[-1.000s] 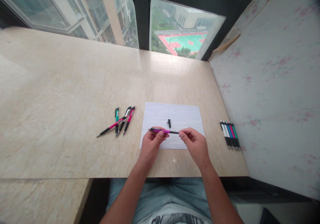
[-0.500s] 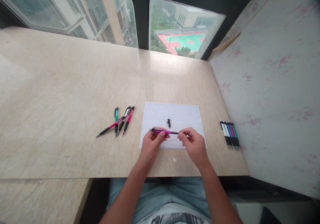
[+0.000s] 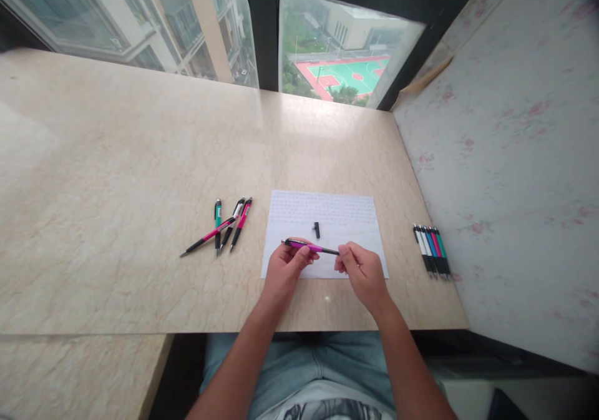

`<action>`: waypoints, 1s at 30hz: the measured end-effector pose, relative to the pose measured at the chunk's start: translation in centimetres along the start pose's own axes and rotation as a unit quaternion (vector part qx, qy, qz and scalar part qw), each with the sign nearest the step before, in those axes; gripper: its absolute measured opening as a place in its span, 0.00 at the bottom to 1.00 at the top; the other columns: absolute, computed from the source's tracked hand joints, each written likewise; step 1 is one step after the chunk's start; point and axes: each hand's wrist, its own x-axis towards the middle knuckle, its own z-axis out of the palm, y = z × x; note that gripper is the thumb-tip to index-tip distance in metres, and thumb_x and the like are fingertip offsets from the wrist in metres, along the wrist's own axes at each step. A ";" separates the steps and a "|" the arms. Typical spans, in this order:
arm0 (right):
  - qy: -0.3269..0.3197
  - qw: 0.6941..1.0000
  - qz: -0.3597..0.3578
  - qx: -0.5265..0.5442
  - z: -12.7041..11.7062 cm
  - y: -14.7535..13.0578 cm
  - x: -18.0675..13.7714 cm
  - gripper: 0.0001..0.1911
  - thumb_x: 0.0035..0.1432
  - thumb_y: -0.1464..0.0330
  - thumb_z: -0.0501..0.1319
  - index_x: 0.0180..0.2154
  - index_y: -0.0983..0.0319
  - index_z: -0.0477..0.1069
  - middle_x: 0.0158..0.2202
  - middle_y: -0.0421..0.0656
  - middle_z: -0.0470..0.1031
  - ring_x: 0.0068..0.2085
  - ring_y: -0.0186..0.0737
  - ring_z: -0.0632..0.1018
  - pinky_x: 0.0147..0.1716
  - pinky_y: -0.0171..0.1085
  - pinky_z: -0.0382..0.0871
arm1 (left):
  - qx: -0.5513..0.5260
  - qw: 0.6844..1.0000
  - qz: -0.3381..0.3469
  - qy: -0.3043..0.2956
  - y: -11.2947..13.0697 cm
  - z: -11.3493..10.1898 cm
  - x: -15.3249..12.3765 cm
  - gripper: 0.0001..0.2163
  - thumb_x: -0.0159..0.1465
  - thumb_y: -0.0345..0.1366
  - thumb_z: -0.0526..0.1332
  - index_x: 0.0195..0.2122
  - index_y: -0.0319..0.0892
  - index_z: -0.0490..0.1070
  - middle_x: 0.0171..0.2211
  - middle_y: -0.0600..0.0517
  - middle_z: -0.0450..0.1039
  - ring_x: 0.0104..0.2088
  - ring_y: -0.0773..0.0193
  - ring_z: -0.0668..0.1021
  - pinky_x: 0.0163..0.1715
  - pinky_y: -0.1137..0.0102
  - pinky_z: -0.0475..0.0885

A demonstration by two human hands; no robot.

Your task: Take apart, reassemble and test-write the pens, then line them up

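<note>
A purple pen [image 3: 312, 248] is held nearly level over a sheet of paper [image 3: 322, 208] with handwriting on its upper part. My left hand [image 3: 286, 267] is closed around the purple barrel, with the black clip end sticking out to the left. With thumb and fingers pinched together, my right hand [image 3: 364, 269] grips the other end, where a slim black section runs into the fingers. Those fingers hide the pen's tip. Just beyond the pen, a small black piece [image 3: 317, 230] lies on the paper; its exact kind is unclear.
Left of the paper lie several loose pens [image 3: 219, 233], one pink pen crossing others. A row of several pens [image 3: 431, 251] sits near the wallpapered wall [image 3: 505, 189] on the right. The marble-look countertop [image 3: 140, 158] reaches back to the windows.
My right hand has shifted slightly right, and more of the slim black section shows between the hands. My left hand stays nearly in place on the barrel.
</note>
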 end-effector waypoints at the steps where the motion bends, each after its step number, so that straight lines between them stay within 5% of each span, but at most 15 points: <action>1: -0.004 1.000 0.005 -0.001 0.0 0.0 0.0 0.24 0.69 0.57 0.51 0.23 0.60 0.67 0.21 0.39 0.71 0.24 0.35 0.72 0.26 0.35 0.65 | 0.002 1.000 0.000 0.000 0.0 0.0 0.0 0.12 0.55 0.39 0.72 0.36 0.39 0.76 0.31 0.49 0.80 0.31 0.65 0.79 0.36 0.70 0.72; 8: 0.015 1.000 -0.014 0.015 0.1 0.0 0.0 0.12 0.65 0.58 0.57 0.37 0.59 0.72 0.34 0.43 0.76 0.36 0.40 0.77 0.34 0.36 0.70 | 0.001 1.000 0.005 -0.004 -0.1 -0.1 0.0 0.11 0.57 0.38 0.71 0.37 0.39 0.76 0.31 0.49 0.79 0.31 0.65 0.79 0.36 0.71 0.72; 13: 0.002 1.000 -0.025 -0.005 0.1 -0.1 -0.1 0.21 0.69 0.60 0.52 0.25 0.60 0.68 0.23 0.39 0.71 0.27 0.36 0.72 0.30 0.36 0.65 | 0.013 1.000 0.001 -0.021 -0.2 -0.3 0.1 0.11 0.57 0.38 0.71 0.37 0.39 0.76 0.30 0.50 0.79 0.31 0.65 0.78 0.36 0.71 0.71; 19: 0.011 0.999 -0.038 0.007 0.1 -0.2 0.2 0.10 0.66 0.62 0.58 0.35 0.60 0.71 0.32 0.41 0.75 0.35 0.39 0.76 0.33 0.35 0.68 | -0.001 1.000 -0.002 -0.012 -0.1 -0.1 0.0 0.11 0.57 0.38 0.71 0.37 0.39 0.76 0.31 0.50 0.79 0.32 0.66 0.78 0.37 0.71 0.71; 30: -0.027 0.999 -0.029 -0.007 0.2 -0.1 0.5 0.23 0.70 0.59 0.51 0.23 0.60 0.66 0.21 0.38 0.69 0.24 0.35 0.70 0.27 0.35 0.61 | -0.027 1.000 0.000 -0.007 -0.3 -0.3 0.1 0.11 0.56 0.38 0.72 0.37 0.39 0.76 0.32 0.50 0.79 0.32 0.67 0.78 0.37 0.71 0.72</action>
